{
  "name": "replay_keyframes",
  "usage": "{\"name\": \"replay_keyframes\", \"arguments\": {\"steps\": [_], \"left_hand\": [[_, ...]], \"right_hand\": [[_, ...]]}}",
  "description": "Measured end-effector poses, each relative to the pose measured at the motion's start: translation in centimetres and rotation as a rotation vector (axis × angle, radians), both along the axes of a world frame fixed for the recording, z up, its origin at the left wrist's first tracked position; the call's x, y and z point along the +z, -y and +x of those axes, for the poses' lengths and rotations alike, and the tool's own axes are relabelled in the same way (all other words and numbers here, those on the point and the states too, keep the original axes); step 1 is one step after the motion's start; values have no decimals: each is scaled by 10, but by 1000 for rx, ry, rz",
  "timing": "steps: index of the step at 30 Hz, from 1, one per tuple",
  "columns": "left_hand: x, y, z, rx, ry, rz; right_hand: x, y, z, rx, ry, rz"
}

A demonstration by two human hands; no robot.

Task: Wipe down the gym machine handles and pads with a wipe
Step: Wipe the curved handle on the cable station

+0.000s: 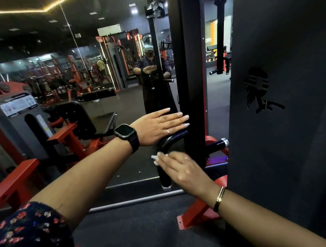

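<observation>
Flat-fingered, the right grip is pressed over the wipe on the curved black handle.

Fingers are laid nearly straight so the wipe is spread against the bar, with a white edge left showing at 9 o'clock of the fingertips. The left grip, at 12 o'clock of the right, is held wide and flat over the handle's bend (probably to steady it); contact cannot be told.
</observation>
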State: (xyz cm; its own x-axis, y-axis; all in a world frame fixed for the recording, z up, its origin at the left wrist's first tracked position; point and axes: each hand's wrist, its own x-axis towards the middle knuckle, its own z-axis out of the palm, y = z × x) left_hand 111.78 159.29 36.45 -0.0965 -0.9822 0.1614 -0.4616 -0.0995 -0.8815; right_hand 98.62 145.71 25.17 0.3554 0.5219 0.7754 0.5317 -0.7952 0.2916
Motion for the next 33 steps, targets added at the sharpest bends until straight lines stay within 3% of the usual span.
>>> {"name": "replay_keyframes", "arguments": {"steps": [5,12,17,19,22,23,25,27,28,29,33], "left_hand": [[1,1,5,-10,26,-7],[-7,3,14,-99,-45,-58],[-15,6,28,-197,-32,-113],[-15,6,35,-223,-12,-115],[-13,0,47,-262,-20,-99],[-12,-1,49,-275,-32,-97],[-10,-2,53,-308,-43,-84],[-11,-1,56,-374,-36,-77],[-11,1,56,-415,-30,-79],[-11,4,57,-451,-22,-85],[-1,21,57,-558,10,-119]], "right_hand": [[27,15,9,-87,39,367],[-35,-18,-10,-30,-160,1],[23,-19,-5,-146,64,312],[28,-23,3,-273,107,310],[-4,-32,5,-426,90,169],[-11,-39,-2,-391,61,275],[-24,-50,-7,-165,-205,510],[-10,-45,-14,-463,38,8],[3,-44,-14,-510,1,-90],[16,-45,-15,-480,-94,-22],[36,-54,-8,-596,-56,276]]}}
